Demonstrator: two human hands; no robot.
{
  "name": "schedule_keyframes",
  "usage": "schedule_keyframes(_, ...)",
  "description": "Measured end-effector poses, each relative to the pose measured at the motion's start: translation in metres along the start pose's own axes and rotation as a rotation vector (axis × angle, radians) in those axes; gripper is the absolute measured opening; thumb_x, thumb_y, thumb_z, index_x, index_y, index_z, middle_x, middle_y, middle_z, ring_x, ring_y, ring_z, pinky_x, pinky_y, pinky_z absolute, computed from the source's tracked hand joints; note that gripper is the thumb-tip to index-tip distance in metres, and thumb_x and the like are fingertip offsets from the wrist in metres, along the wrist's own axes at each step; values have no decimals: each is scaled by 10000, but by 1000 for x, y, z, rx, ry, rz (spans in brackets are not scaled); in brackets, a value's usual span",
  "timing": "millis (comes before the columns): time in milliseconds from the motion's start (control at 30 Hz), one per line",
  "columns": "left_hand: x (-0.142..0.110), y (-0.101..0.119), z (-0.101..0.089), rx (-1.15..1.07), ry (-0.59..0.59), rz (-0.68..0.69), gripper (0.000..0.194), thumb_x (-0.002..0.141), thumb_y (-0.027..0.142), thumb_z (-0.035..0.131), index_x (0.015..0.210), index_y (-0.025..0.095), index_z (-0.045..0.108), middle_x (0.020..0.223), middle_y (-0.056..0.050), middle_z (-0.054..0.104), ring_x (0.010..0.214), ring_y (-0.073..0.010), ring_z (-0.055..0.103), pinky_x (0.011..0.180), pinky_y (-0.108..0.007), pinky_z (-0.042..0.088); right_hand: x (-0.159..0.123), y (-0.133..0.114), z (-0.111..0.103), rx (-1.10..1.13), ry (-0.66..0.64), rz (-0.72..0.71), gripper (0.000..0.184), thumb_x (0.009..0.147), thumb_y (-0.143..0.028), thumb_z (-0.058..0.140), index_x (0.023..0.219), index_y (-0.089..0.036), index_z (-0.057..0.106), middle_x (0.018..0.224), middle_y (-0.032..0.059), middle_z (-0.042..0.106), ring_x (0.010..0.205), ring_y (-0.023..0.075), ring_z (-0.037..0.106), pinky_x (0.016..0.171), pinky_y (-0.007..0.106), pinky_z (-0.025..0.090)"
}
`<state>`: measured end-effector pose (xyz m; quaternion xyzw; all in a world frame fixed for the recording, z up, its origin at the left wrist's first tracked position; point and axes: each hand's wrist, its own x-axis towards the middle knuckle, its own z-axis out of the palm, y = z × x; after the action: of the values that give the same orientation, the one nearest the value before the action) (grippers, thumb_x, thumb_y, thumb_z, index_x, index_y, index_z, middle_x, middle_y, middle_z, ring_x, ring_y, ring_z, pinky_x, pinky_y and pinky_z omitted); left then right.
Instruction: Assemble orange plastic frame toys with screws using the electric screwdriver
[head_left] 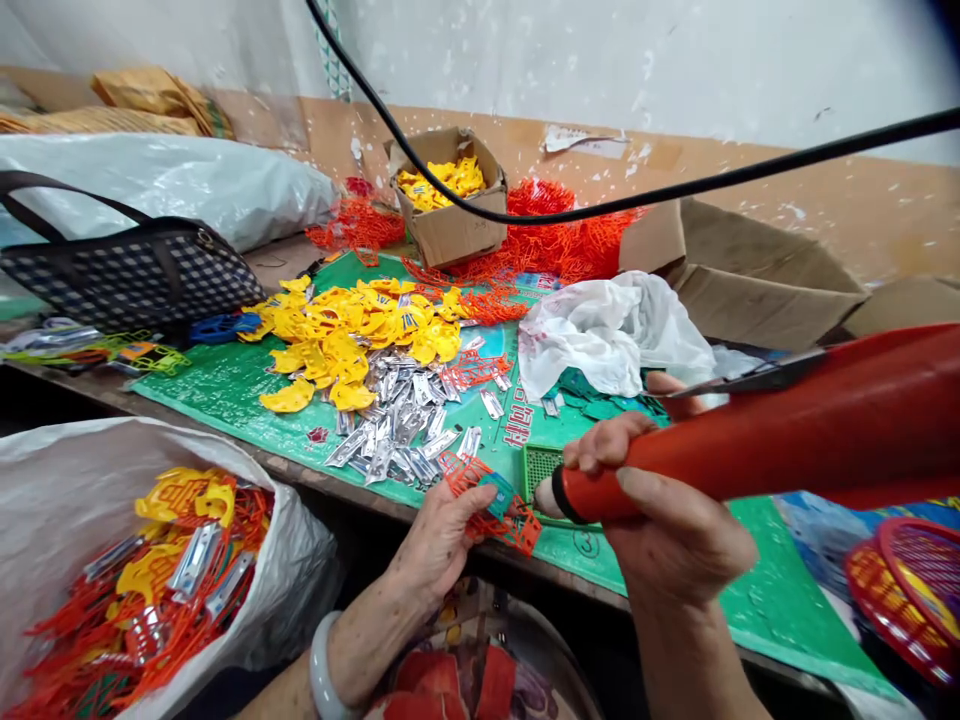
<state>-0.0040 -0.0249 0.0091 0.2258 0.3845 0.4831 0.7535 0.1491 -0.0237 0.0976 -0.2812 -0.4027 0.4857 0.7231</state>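
Note:
My left hand (pixel 441 535) pinches an orange plastic lattice piece (pixel 471 470) with a teal part (pixel 501 494) on it, at the table's front edge. My right hand (pixel 686 540) is wrapped round a red power screwdriver (pixel 750 440), which lies almost level. Its pale nose (pixel 549 497) points left at the orange piece; I cannot tell if they touch. Just behind the nose sits a small green basket (pixel 541 468). Shiny metal plates (pixel 405 410) lie loose beyond my left hand, beside a heap of yellow plastic pieces (pixel 352 325).
A white sack (pixel 300 530) of orange, yellow and metal parts stands at left. Behind are a carton (pixel 454 235) of yellow pieces, orange lattice pieces (pixel 570 245), a white plastic bag (pixel 607 335) and an open carton (pixel 765 290). A black cable (pixel 600 207) hangs across the view.

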Motion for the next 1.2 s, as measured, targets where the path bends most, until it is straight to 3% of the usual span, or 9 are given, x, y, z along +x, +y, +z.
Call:
schedule_keyframes(100, 1, -1, -2, -28, -28, -2, 269, 716, 250, 782, 958, 155, 713, 880, -46, 734, 754, -186, 671, 718, -294, 538, -4, 3, 5, 34, -25, 20, 545, 643, -88, 636, 1134, -324, 606, 700, -38, 607, 634, 151, 573, 676, 350, 510)
schedule_keyframes(400, 1, -1, -3, -42, -61, -14, 295, 727, 258, 769, 997, 154, 712, 912, -74, 746, 759, -208, 686, 706, -303, 536, -6, 10, 7, -6, -21, 12, 577, 660, -117, 629, 1201, -311, 573, 691, -41, 613, 616, 151, 562, 681, 360, 504)
schedule_keyframes(900, -1, 0, -1, 8, -34, -5, 274, 700, 268, 789, 934, 143, 719, 831, -43, 711, 740, -183, 650, 699, -303, 549, -8, 14, 4, 58, -45, 32, 516, 665, -87, 628, 1132, -301, 584, 703, -36, 632, 630, 138, 575, 683, 339, 497)
schedule_keyframes(1200, -2, 0, 1, 19, -25, 12, 281, 695, 280, 800, 927, 145, 715, 818, -41, 708, 731, -185, 654, 690, -303, 553, -10, 13, 4, 50, -51, 55, 600, 651, -78, 644, 1189, -319, 531, 694, -55, 636, 624, 140, 583, 679, 338, 495)
